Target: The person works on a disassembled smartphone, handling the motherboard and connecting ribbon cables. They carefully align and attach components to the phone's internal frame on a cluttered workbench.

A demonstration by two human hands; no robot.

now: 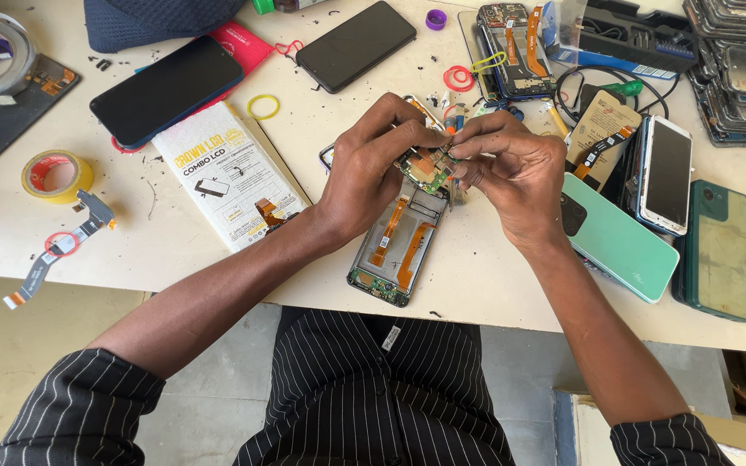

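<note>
- Holding a small green circuit board (427, 166) between them, the left hand (373, 168) and right hand (511, 173) meet above the opened phone (397, 246); each grip is closed on the board with pinched fingertips.
- The opened phone lies on the pale surface (166, 242) near the person, its orange ribbon cables exposed, partly hidden under both hands.
- Just left lies a white printed box (222, 173); farther left, a roll of yellow tape (56, 175).
- To the right a mint-green back cover (619, 246) sits close to the right wrist, a dark green cased phone (718, 250) beyond it.
- Far side: two black phones (166, 91) (356, 45) and loose rubber bands (262, 106).
</note>
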